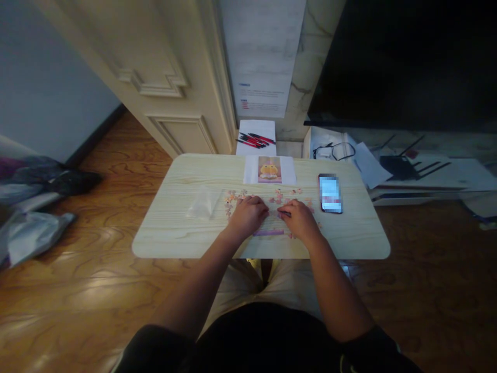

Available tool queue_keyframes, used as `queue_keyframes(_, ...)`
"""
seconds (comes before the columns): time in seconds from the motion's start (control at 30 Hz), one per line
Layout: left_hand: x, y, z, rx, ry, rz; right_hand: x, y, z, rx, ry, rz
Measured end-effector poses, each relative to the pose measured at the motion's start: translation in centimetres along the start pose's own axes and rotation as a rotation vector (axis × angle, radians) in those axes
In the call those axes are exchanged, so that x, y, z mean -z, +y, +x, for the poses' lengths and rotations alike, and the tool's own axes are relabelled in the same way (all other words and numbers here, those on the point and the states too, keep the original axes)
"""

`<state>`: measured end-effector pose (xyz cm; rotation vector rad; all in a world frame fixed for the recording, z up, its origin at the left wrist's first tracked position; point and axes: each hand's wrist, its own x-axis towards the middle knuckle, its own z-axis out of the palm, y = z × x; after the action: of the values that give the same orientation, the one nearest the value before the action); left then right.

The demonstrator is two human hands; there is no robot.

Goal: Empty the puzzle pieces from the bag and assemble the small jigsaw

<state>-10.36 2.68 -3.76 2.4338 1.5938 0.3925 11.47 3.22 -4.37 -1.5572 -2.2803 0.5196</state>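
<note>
Small pink and orange jigsaw puzzle pieces (278, 197) lie scattered on the pale wooden table (166, 223), on both sides of my hands. My left hand (249, 213) is closed low over the tabletop, fingers bent together; whatever is under its fingertips is hidden. Facing it across a small gap, my right hand (300, 217) pinches a small puzzle piece, too blurred for detail. A joined purple strip of puzzle (268, 233) lies just nearer to me than the hands. Beyond them is a sheet with a printed picture of a yellow figure (269, 170).
A clear plastic bag (205, 203) lies left of the pieces, and a lit phone (331, 194) lies to the right. Behind the table, red and black pens (255, 140) rest on a white surface. A low shelf (462, 173) holds a router (399, 167) and papers.
</note>
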Motion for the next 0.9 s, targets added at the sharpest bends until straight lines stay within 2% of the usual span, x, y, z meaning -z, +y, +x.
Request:
queue_keyframes(0.53,0.2,0.12,0.22,-0.128,-0.014,-0.061,0.3,-0.31,0.12,-0.025,-0.031,-0.015)
queue_keyframes(0.9,0.65,0.63,0.92,-0.127,-0.03,-0.009,0.26,-0.38,0.21,-0.023,-0.031,-0.01)
